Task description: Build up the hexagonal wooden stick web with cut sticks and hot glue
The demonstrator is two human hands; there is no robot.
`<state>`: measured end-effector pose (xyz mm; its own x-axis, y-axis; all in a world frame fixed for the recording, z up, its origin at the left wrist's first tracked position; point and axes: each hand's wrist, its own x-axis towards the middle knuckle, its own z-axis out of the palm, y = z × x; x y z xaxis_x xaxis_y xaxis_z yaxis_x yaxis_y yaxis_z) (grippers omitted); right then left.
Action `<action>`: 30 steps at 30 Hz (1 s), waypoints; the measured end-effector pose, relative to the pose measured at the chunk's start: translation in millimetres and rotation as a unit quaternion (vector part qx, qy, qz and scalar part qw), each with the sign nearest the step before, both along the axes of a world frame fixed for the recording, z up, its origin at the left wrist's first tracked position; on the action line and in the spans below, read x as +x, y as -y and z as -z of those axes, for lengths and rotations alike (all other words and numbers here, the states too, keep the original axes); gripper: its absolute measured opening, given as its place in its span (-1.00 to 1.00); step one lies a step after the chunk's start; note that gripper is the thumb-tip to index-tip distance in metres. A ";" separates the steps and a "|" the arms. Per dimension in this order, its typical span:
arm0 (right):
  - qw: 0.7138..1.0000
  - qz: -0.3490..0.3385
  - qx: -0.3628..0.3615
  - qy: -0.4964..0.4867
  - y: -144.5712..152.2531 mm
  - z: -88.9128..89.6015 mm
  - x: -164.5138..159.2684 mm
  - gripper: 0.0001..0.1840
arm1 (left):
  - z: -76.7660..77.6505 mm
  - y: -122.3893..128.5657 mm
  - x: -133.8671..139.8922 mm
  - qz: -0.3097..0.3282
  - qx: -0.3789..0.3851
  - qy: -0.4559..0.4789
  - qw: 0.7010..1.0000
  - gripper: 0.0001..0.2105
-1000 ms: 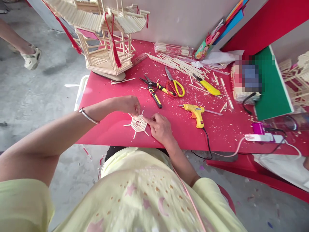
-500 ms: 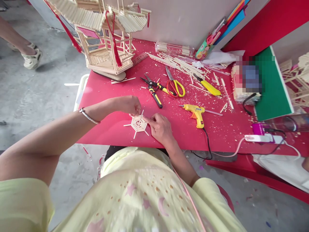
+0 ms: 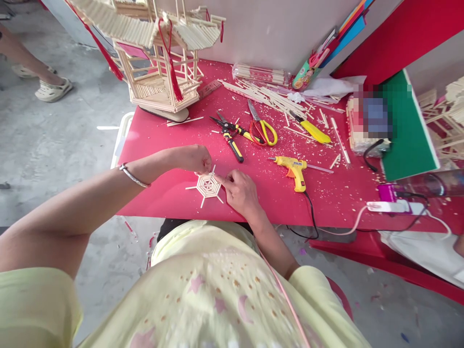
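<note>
Maybe the left hand and right hand, grips I can't tell, are risking breaking the mid-frame stick web by pushing hard.

Stick web on table, left hand behind it, right hand to its right. Glue gun farther right; pliers, scissors behind; pavilion model back left.

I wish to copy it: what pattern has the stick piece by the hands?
The stick piece has a spiderweb pattern, nested rings with spokes (head view).
</note>
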<state>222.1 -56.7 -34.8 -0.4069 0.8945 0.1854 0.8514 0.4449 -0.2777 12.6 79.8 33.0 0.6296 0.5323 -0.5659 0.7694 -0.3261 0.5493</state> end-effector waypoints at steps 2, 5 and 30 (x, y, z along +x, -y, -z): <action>1.000 -0.002 0.004 -0.001 0.4 0.9 0.4 -0.39 | 2.3 -0.2 -1.0 0.008 0.001 0.006 1.000 -0.79; 1.000 -0.005 0.006 -0.004 0.3 1.5 0.9 -0.38 | 5.1 -0.5 -1.8 0.014 -0.002 0.011 1.000 -0.80; 0.929 0.343 -0.117 0.070 -152.6 -72.7 50.8 -0.51 | 2.7 25.3 -1.1 -0.511 -0.364 0.622 0.468 -0.86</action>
<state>272.9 95.9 37.9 0.2693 0.9612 -0.0596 0.9474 -0.2755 -0.1629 11.5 54.4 30.3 0.3402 0.8664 -0.3655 -0.7441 0.4857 0.4587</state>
